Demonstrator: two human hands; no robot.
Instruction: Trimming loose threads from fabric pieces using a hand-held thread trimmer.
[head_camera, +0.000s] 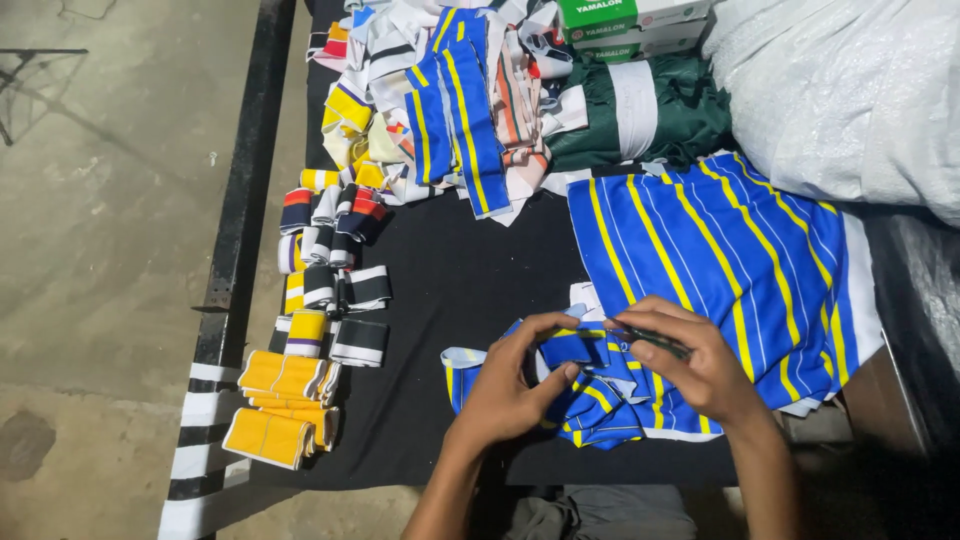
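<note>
Pinching grip on both sides: from the head camera, the left hand nips a fold of the small blue and yellow striped fabric piece between thumb and fingertips, while the right hand presses it down and also clasps a thin dark pen-like tool (its tip is hidden). It lies bunched on the black table, touching the larger striped cloth. It looks light, limp and slippery, best held at the hemmed edge.
</note>
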